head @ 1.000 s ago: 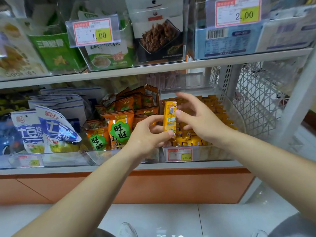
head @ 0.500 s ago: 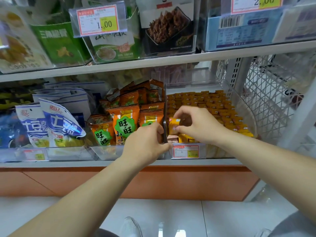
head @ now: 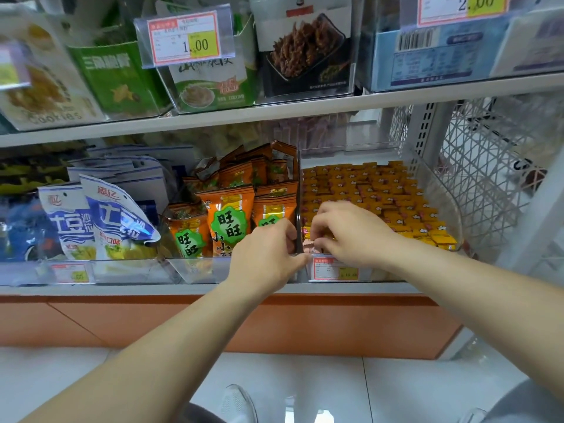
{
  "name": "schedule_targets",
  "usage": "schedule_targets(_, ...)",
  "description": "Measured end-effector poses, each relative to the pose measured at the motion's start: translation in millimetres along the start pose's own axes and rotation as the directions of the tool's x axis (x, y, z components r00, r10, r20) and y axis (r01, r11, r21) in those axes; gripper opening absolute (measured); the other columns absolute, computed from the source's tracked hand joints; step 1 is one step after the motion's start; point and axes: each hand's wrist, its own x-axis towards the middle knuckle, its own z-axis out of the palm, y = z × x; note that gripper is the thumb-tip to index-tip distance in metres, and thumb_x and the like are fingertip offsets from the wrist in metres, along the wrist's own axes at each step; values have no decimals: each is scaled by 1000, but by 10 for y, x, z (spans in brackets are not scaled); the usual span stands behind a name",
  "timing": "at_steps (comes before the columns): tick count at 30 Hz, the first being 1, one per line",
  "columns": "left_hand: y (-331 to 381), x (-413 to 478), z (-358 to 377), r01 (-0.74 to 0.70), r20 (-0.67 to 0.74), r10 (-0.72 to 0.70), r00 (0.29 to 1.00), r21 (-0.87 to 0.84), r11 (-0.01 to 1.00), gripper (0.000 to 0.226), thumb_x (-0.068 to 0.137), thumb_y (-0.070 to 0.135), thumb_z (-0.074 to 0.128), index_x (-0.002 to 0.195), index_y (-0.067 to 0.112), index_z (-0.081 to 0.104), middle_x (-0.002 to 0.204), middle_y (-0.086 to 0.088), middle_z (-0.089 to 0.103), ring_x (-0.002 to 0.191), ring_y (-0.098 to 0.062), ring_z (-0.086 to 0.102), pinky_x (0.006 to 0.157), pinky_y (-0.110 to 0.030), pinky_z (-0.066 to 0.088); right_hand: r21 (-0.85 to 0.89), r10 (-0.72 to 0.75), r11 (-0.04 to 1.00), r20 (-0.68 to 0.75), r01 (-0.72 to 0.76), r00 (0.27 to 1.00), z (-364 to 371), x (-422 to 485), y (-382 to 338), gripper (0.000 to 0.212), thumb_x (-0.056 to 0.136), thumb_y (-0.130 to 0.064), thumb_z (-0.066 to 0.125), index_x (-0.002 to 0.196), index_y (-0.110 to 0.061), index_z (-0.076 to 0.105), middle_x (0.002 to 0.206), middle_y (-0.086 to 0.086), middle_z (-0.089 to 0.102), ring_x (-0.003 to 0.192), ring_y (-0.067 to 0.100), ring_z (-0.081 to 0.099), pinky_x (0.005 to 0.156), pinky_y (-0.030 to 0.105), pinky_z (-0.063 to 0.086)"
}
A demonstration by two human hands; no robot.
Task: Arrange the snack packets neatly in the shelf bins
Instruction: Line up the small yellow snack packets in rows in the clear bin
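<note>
Bright, even light; blurred, warped edges

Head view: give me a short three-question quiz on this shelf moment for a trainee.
1. True or false: the right hand is at the front of the bin of yellow packets.
2. What fills the bin just left of the yellow packets? A) blue-white bags B) orange packets C) cookies
3. Fill in: the upper-shelf price tag above the orange packets reads ___.

Key: 1 true; 2 B; 3 1.00
</note>
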Motion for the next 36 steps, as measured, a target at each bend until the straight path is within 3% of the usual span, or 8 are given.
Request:
schedule_targets(8, 27, -15, -18, 54, 33, -53, 998, -10, 999, 44, 76, 64, 72, 106, 36, 55, 82, 17, 66, 78, -7, 63, 63, -29, 55, 381, 212, 916, -199, -124, 957, -190, -14, -7, 11, 101, -20, 50, 92, -26, 52, 89, -13, 56, 80, 5, 53, 64, 21, 40)
schedule_targets(14, 93, 59, -262, 69, -44, -79, 996, -192, 979, 21, 86, 52, 68, 95, 33, 63, 80, 17, 69, 73, 1, 63, 63, -26, 55, 634, 351, 764, -258, -116, 900, -477, -149, 18, 16, 104, -21, 45, 92, -30, 48, 101, 1, 67, 77, 12, 70, 66, 36, 62)
schedule_targets(17, 227, 66, -390, 243, 136, -219, 966, -762, 600, 31, 94, 47, 61, 101, 19, 69, 80, 1, 76, 65, -8, 66, 58, -24, 54, 583, 184, 808, -383, 83, 905, -542, -242, -30, 19, 101, -15, 52, 92, -32, 52, 103, -7, 67, 93, 7, 67, 80, 31, 59)
schedule_targets(18, 274, 59, -423, 300, 236, -199, 951, -855, 423, 35, 95, 47, 60, 104, 16, 70, 85, -4, 77, 67, -11, 67, 58, -23, 54, 546, 103, 828, -375, 129, 921, -520, -269, -74, 20, 98, -13, 57, 91, -32, 55, 106, -9, 66, 99, 4, 65, 84, 26, 56)
schedule_targets(20, 303, 53, -432, 323, 291, -149, 945, -898, 299, 34, 93, 43, 64, 108, 14, 72, 94, -11, 76, 77, -17, 72, 64, -26, 56, 497, -23, 851, -284, 168, 958, -432, -303, -166, 13, 91, -14, 69, 87, -26, 64, 112, -10, 63, 107, 2, 62, 90, 23, 54)
schedule_targets(27, 237, 51, -351, 267, 260, -63, 963, -912, 311, 41, 89, 14, 73, 126, 19, 58, 99, -9, 77, 96, -24, 73, 76, -38, 60, 640, 266, 768, -300, -13, 916, -436, -259, -48, 24, 86, -23, 75, 106, -26, 62, 102, -9, 65, 87, 7, 66, 74, 24, 55)
schedule_targets(31, 244, 38, -313, 191, 205, -21, 979, -869, 457, 46, 87, 17, 76, 128, 25, 59, 99, -1, 77, 92, -20, 74, 81, -42, 59, 790, 286, 603, -84, -111, 955, -355, -189, -35, 40, 96, -23, 63, 132, -32, 51, 116, -10, 62, 98, 17, 67, 73, 38, 61)
schedule_targets(36, 121, 39, -258, 67, 18, -68, 998, -536, 842, 45, 79, 36, 81, 118, 27, 60, 97, 13, 69, 84, -4, 69, 72, -24, 60, 629, 234, 776, -243, -30, 942, -325, -114, 24, 29, 91, -17, 69, 114, -28, 53, 103, -13, 64, 84, 1, 66, 65, 19, 54)
